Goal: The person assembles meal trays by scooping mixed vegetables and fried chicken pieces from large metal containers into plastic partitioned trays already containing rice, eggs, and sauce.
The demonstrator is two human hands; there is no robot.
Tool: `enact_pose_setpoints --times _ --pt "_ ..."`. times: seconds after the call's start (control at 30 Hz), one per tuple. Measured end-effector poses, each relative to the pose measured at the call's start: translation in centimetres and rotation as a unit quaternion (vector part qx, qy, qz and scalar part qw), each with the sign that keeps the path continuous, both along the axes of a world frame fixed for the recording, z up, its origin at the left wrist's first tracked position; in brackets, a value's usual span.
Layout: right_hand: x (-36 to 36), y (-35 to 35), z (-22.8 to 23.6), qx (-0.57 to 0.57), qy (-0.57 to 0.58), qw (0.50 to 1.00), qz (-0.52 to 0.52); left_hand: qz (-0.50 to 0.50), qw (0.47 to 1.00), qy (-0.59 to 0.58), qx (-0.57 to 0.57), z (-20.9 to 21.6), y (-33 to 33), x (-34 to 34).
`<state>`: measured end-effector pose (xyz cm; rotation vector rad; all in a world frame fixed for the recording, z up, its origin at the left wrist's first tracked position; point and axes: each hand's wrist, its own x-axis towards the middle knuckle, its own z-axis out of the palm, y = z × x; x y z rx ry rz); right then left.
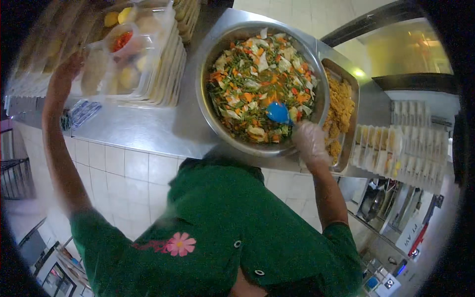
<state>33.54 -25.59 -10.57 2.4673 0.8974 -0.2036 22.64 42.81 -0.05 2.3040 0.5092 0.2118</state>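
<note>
My right hand [310,142], in a clear plastic glove, grips a blue serving spoon [278,113] over the near right part of a big round metal basin [202,94]. Chopped mixed vegetables [257,74] with liquid fill the basin, and the spoon's bowl rests among them. My left hand [71,67] reaches far left to stacked clear plastic meal trays [166,84]. It is smeared by motion, so its fingers cannot be made out. The top trays hold yellow pieces [129,77], and a small clear cup of chopped red food [120,42] sits on them.
A rectangular metal pan of golden fried food [339,106] stands right of the basin. Further right are more stacks of filled trays [415,148]. A blue-and-white packet [84,113] lies near the left stacks. The steel table's near edge [143,147] runs before me.
</note>
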Motion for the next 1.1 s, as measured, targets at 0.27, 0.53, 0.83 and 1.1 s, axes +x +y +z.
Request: enact_pose_setpoints --times 0.27,0.53,0.83,1.1 --pt "9.6 5.2 1.0 0.187 -0.155 0.967 0.076 -0.031 0.995 0.090 -0.013 -0.4 4.3 3.4" --pt "11.4 5.4 -2.2 0.275 -0.027 0.955 0.111 -0.055 0.996 0.046 -0.045 3.1 -1.2 0.3" --pt "8.8 6.8 -4.7 0.309 0.208 0.928 -0.029 0.194 0.973 -0.005 -0.125 3.8 -9.2 -5.4" --pt "9.2 1.0 -2.4 0.452 0.312 0.820 -0.162 0.275 0.944 -0.062 -0.172 4.4 -19.0 -11.6"
